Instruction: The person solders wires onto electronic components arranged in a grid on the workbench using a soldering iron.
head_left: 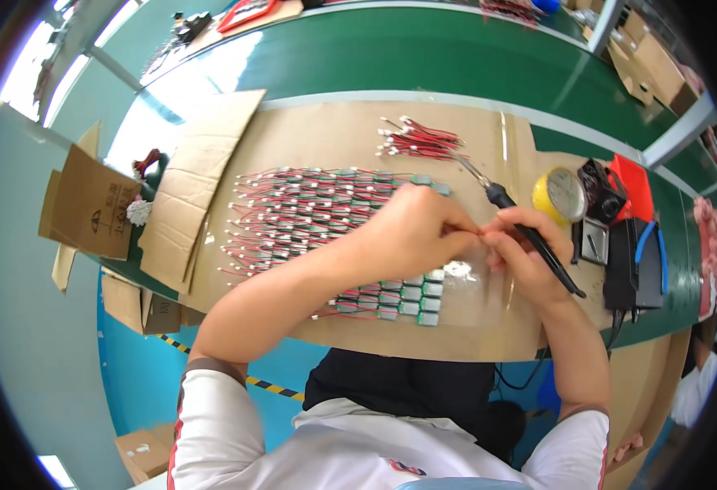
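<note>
My right hand (pixel 534 257) holds a soldering iron (pixel 538 241) with a black handle, its metal tip pointing up and left, away from me. The fingertips of my left hand (pixel 424 233) are pinched together and meet those of my right hand. Whatever lies between them is too small to make out. Under my left hand and forearm, rows of small flat battery packs (pixel 409 308) with red and black leads and white plugs cover the cardboard sheet (pixel 489 335). Beyond my hands lies a loose bundle of red and black connector wires (pixel 424 139).
On the right stand a yellow round tin (pixel 560 196), a black iron holder (pixel 599 189), a red bin (pixel 632 188), a small metal tray (pixel 593 242) and a black box (pixel 624 273) beside blue-handled pliers (pixel 643 241). Cardboard flaps (pixel 199 180) and an open carton (pixel 93 204) are on the left.
</note>
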Tool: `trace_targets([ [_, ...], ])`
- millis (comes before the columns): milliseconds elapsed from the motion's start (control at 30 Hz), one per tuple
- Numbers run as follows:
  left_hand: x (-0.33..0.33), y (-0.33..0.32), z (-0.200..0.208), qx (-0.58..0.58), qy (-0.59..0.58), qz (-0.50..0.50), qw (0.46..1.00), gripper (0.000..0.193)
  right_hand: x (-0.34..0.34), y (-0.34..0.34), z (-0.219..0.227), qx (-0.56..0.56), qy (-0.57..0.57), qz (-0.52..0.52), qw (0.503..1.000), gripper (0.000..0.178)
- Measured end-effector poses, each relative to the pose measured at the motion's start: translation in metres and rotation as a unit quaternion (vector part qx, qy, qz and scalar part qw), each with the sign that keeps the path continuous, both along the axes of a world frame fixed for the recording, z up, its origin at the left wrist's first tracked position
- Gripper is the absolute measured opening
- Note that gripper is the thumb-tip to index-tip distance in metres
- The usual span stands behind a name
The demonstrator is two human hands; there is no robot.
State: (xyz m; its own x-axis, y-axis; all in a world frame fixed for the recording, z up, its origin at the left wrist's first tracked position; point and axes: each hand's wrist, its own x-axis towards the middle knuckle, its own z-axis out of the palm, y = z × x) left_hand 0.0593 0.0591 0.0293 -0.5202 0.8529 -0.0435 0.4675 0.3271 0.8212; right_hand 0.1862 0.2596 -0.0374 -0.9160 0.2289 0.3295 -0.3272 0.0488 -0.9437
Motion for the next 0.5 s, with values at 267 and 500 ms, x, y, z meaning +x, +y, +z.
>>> trace_targets([
  [267, -0.006, -0.007, -0.003, 0.022, -0.080, 0.046, 0.995, 0.019, -0.005, -0.003, 0.002, 0.018, -0.025, -0.004, 1.000, 0.028],
  [500, -0.025, -0.016, -0.007, 0.047, 0.013, 0.094, 0.994, 0.014, -0.005, 0.007, 0.002, 0.067, -0.002, -0.011, 0.998, 0.037],
])
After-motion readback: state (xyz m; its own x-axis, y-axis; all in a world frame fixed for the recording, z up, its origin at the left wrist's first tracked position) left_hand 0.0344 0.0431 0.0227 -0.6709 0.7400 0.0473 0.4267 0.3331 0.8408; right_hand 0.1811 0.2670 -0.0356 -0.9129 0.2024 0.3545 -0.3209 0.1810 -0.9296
